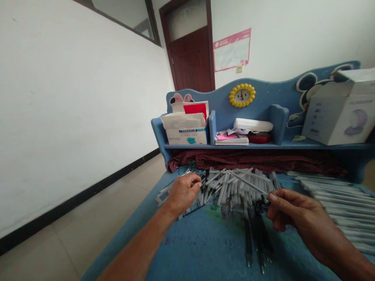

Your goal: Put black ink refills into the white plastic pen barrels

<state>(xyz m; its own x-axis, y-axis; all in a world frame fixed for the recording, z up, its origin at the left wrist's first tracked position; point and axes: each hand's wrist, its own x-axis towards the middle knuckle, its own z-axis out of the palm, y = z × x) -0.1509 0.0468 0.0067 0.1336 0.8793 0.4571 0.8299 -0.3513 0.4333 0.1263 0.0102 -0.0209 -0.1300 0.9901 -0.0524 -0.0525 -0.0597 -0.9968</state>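
My right hand pinches one end of a slim translucent pen barrel, which points up and left across the pile. My left hand is over the left side of the heap, its fingers curled together; what they hold, if anything, is hidden. Between the hands lies a loose heap of clear pen barrels. Thin black rods that look like pen refills lie in front of it, toward me. To the right, beside my right hand, many pale pens are laid in a row.
The blue table has a raised back shelf. On it stand a mask box, stacked papers, a red case and a large white box. Checked cloth lies beneath the shelf.
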